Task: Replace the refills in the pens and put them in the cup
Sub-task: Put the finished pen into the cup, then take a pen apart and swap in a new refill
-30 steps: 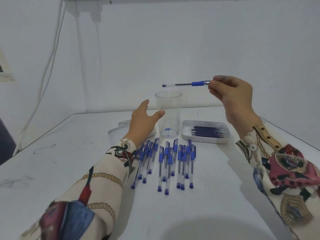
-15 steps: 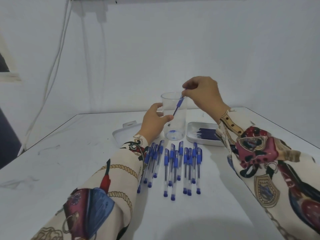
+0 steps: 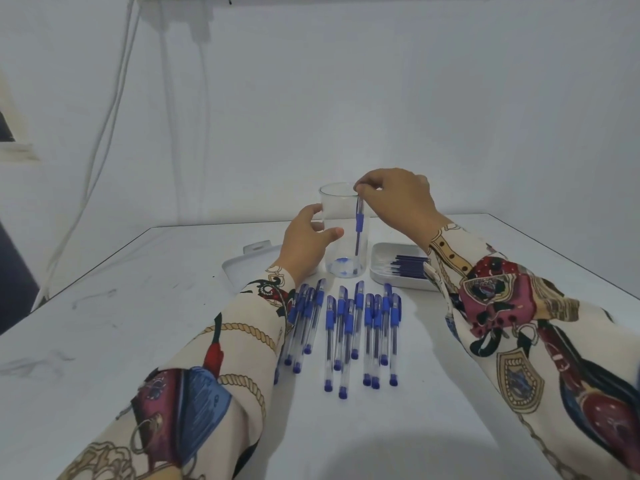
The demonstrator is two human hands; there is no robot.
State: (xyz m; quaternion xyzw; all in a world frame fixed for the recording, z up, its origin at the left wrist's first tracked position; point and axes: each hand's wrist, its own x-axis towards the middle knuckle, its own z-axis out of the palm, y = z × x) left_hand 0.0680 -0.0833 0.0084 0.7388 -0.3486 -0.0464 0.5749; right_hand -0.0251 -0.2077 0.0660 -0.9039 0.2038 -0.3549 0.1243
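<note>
A clear plastic cup (image 3: 337, 209) stands upright at the middle of the white table. My left hand (image 3: 306, 242) grips its left side, thumb across the front. My right hand (image 3: 394, 199) is over the rim and pinches the top of a blue pen (image 3: 358, 233), which stands almost upright inside the cup with its lower end near the bottom. Several blue pens (image 3: 349, 327) lie side by side on the table in front of the cup. A white tray (image 3: 381, 271) holding several dark refills (image 3: 408, 266) sits right of the cup.
A second white tray (image 3: 242, 268) lies left of the cup, partly behind my left wrist. White cables (image 3: 104, 140) hang down the wall at the left. The table's edges run along the left and right sides.
My right hand brought the pen from level above the cup down into it, turning it upright. My left hand moved from beside the cup to gripping it.
</note>
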